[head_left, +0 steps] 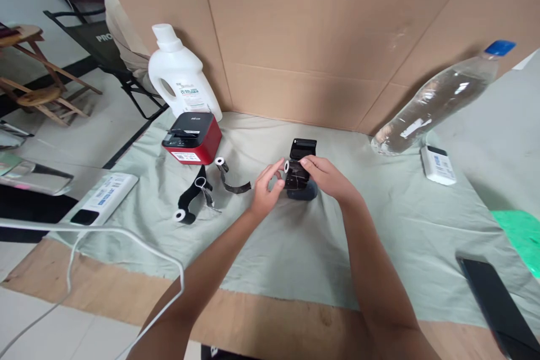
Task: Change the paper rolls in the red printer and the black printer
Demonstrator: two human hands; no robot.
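Observation:
A dark roll on a white core is at the middle of the cloth, over a small black device whose black lid stands raised behind it. My right hand grips the right end of this roll between thumb and fingers. Beside its left end is my left hand, thumb and forefinger apart with nothing between them. Left of my hands lie a dark roll with a loose tail and a pair of joined dark strips on white cores. It is unclear whether the held roll rests in the device.
A red and black box-shaped printer and a white detergent jug stand back left. A clear water bottle leans on the cardboard wall. White devices lie at both sides. A phone and white cable are nearer.

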